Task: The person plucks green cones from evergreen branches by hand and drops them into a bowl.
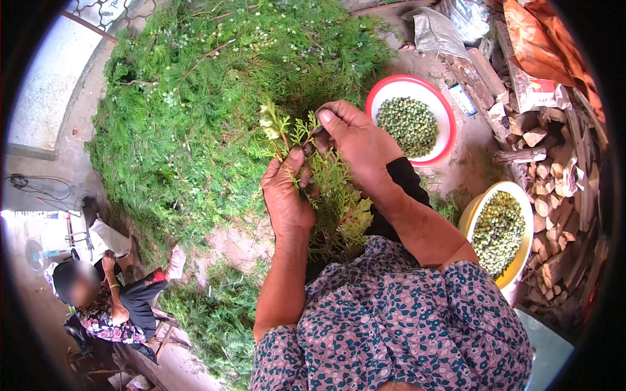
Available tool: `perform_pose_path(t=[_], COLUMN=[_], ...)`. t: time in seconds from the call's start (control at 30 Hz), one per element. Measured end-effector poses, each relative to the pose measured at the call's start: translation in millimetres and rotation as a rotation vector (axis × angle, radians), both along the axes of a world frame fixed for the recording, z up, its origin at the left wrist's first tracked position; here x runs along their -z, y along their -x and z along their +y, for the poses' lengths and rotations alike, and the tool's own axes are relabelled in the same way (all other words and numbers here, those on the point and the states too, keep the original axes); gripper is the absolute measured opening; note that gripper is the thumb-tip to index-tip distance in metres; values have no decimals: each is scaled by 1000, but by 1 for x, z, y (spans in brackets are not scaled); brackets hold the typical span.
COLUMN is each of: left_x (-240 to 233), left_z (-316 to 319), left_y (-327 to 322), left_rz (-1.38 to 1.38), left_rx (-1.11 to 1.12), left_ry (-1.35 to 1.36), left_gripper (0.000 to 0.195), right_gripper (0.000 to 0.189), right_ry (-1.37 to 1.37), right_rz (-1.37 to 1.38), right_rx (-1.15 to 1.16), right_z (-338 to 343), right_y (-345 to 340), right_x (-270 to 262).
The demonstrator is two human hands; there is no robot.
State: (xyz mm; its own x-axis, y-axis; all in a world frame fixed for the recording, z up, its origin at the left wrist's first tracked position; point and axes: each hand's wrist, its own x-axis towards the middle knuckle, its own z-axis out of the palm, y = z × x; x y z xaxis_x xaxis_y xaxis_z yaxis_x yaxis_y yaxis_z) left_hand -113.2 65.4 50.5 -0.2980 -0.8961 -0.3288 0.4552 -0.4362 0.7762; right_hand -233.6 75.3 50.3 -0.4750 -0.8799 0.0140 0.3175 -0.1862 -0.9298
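Observation:
My left hand (288,200) pinches the stem of a green arborvitae sprig (299,131) between thumb and fingers. Pale green cones (269,122) show at the sprig's upper left. My right hand (359,141) is closed at the sprig's right shoot, thumb against forefinger; whether a cone is between them is hidden. Below and between the hands, more arborvitae foliage (337,195) with pale cones lies over my lap. Just right of my right hand stands a red-rimmed white basin (446,134) containing many small green cones. A yellow basin (519,273), also holding cones, is beside my right elbow.
A broad heap of cut arborvitae branches (195,127) spreads ahead and left. Split firewood (550,195) is stacked at right, near an orange sheet (552,44) and a grey sack (435,32). Another person (112,303) sits at lower left, with a fan (34,254) behind.

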Motion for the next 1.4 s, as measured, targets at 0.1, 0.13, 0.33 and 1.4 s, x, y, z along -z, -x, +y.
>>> perform_pose_path(t=[0.1, 0.13, 0.33, 1.4], left_x=[0, 0, 4, 12], left_z=[0, 0, -1, -5], left_y=[4, 4, 10, -15], left_rz=[-30, -27, -71, 40], left_rx=[-54, -58, -91, -118], left_ry=[-21, -21, 8, 108], left_gripper=[16, 16, 17, 22], right_gripper=[11, 10, 6, 13], right_ry=[34, 41, -2, -37], right_rz=[-4, 87, 16, -138], right_rx=[-5, 30, 46, -506], right_z=[0, 3, 6, 22], right_y=[1, 0, 1, -14], right_x=[-2, -3, -3, 28])
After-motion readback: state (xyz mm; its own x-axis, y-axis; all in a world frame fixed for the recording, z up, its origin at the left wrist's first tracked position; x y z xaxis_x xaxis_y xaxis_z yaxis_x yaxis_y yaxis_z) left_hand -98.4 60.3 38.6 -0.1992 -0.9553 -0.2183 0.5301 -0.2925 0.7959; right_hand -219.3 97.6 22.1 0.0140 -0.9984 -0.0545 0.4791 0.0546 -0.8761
